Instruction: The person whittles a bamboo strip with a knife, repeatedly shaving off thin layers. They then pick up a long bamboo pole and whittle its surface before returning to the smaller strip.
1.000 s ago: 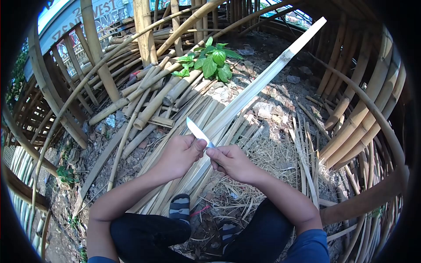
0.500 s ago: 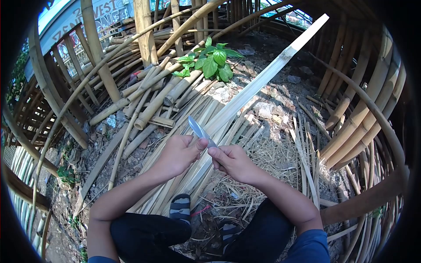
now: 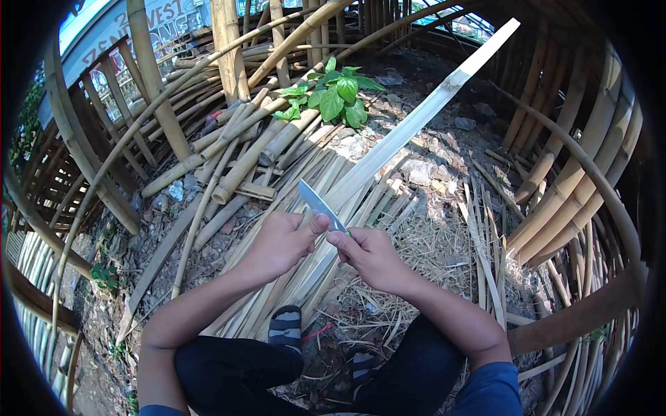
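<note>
The dirt ground [image 3: 444, 149] is covered with bamboo poles [image 3: 243, 163] and dry shavings, with a green plant [image 3: 336, 93] beyond the knife. The right hand [image 3: 371, 255] has its fingers closed around the handle of the knife [image 3: 320, 203]. The left hand [image 3: 283, 243], just beside the knife, has its fingers wrapped around a long bamboo strip [image 3: 416, 125] that points up and away from the knife. The left thumb touches the blade. If the blade slips, it could cut that thumb, because it sits so close.

Bright hard sunlight, sharp shadows on the ground, strong fisheye bending, black vignette corners, focus crisp
</note>
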Tool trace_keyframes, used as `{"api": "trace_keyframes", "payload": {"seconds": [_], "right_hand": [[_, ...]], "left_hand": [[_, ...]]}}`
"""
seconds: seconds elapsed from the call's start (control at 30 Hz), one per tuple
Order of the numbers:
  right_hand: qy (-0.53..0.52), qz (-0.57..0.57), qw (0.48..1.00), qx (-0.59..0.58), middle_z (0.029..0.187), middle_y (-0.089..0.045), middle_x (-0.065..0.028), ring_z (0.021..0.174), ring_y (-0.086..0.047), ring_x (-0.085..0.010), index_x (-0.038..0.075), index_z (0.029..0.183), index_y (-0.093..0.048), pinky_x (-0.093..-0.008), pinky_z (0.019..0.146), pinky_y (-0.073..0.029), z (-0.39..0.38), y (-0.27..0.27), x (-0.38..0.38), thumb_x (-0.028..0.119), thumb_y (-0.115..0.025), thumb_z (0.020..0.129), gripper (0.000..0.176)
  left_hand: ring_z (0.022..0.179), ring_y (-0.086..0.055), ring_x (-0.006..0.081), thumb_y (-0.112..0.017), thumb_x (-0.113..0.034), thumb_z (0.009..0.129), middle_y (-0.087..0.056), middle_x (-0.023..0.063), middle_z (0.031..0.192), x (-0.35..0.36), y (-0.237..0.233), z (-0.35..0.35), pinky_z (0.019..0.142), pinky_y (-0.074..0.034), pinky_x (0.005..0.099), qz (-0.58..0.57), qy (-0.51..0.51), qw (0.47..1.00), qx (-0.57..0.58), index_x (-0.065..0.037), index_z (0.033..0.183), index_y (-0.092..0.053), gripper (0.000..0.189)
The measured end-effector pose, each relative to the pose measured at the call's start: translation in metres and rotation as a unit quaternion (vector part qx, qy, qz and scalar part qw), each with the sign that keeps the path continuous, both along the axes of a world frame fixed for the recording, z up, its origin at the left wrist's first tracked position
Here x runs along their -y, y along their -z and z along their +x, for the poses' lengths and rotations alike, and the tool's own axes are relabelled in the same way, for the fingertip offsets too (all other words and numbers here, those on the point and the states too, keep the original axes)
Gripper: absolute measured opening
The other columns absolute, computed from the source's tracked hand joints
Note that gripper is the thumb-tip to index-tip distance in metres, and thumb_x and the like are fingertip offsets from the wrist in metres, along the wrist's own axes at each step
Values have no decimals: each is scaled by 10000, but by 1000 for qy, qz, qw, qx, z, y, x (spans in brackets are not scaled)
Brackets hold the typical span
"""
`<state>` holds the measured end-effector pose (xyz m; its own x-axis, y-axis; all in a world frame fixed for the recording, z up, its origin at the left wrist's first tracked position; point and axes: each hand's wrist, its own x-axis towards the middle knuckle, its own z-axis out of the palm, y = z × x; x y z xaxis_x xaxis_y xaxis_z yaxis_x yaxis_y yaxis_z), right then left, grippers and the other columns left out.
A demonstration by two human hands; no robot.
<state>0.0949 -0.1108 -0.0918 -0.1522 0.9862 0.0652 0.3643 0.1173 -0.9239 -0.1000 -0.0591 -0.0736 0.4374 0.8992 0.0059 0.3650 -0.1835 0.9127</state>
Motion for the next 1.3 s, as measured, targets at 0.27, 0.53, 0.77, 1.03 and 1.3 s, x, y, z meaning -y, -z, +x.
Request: {"api": "trace_keyframes", "payload": {"seconds": [0.27, 0.53, 0.77, 1.03, 1.3], "right_hand": [[15, 2, 997, 77, 577, -551, -136, 541, -577, -254, -32, 838, -630, -407, 574, -446, 3, -3, 2, 525, -534, 984, 584], [25, 141, 983, 112, 587, -580, -188, 595, -615, -414, -20, 866, -565, -466, 586, -474, -4, 14, 0, 472, -461, 1024, 527], [55, 362, 895, 253, 529, -559, -136, 466, -599, -340, 15, 802, -536, -428, 428, -471, 2, 29, -12, 472, -537, 984, 491], [61, 446, 832, 324, 514, -544, -82, 438, -596, -254, 47, 760, -537, -378, 391, -465, 10, 35, -22, 521, -610, 919, 505], [79, 468, 800, 367, 516, -535, -66, 434, -589, -230, 69, 707, -535, -362, 382, -456, 14, 33, -22, 559, -639, 875, 528]], "left_hand": [[473, -442, 67, -580, -586, 949, -496, -9, 525, -1, -1, 0, 456, -352, 261, -46, -2, 999, -1, -18, 689, -621, 626], [524, -408, 48, -474, -331, 1060, -508, 3, 687, 1, 1, 2, 451, -298, 208, -121, 104, 983, 95, -28, 988, -562, 323], [562, -454, 63, -463, -137, 1045, -518, -14, 674, 6, 0, 3, 526, -382, 262, -99, 106, 988, 60, -17, 902, -599, 230], [590, -456, 69, -464, 1, 979, -510, -8, 676, 11, -4, 6, 542, -374, 264, -85, 70, 993, 42, 0, 930, -607, 151], [589, -460, 69, -479, 0, 967, -514, -2, 675, 10, 1, 4, 540, -372, 260, -105, 76, 990, 52, 1, 927, -598, 125]]}}
